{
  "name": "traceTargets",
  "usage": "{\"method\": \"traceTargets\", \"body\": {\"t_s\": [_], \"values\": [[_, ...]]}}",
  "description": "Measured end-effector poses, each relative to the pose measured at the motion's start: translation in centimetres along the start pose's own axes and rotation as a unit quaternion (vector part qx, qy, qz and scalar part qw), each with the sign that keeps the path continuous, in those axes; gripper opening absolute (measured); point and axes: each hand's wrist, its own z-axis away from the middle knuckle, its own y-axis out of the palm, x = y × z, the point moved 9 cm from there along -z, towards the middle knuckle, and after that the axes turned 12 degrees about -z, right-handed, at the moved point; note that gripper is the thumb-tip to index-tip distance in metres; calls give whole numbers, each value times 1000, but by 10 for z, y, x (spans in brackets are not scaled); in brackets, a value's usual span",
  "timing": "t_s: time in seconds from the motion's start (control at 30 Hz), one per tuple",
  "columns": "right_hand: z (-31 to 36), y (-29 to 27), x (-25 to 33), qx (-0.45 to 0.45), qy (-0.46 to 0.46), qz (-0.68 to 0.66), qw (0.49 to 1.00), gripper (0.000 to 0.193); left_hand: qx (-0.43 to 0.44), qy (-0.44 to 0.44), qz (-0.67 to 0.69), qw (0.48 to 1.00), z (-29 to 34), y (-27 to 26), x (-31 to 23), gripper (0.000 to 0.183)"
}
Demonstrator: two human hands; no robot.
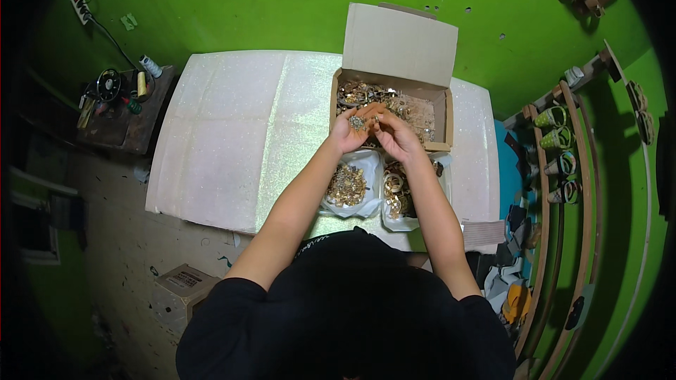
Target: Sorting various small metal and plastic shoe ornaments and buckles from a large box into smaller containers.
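Observation:
My left hand (345,135) is cupped palm up over the front of an open cardboard box (440,144), with a small heap of silvery metal pieces (357,122) in its palm. Close beside it, my right hand (400,139) pinches a tiny gold-coloured piece (377,119), too small to tell its kind. Inside the box lie many mixed metal fittings (359,92). Below my left wrist a plastic-lined tub (360,209) holds small gold and silver pieces (346,185). A second lined tub (401,224), partly hidden by my right forearm, contains larger gold-coloured rings and buckles (395,190).
The box's lid (400,42) stands raised against the green wall. Everything rests on a pale glittery table (211,134). Shelves with sandals (556,138) rise at the right. At the left are a small wooden table (127,127) with thread spools and a carton (184,288) on the floor.

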Motion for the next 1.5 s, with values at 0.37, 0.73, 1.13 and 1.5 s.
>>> {"method": "traceTargets", "body": {"t_s": [0.37, 0.73, 1.13, 1.5], "values": [[59, -41, -43, -145, -10, 68, 987, 24, 40, 24, 21, 999, 6, 22, -5, 46], [77, -43, -60, -173, 56, 194, 964, 24, 54, 15, 37, 998, 7, 27, -2, 47], [82, -26, -73, -112, 149, 301, 935, 37, 44, 25, 12, 999, 8, 28, -2, 46], [42, 24, -3, -86, -93, 654, 746, 19, 6, 34, -24, 999, 6, 19, -3, 48]]}}
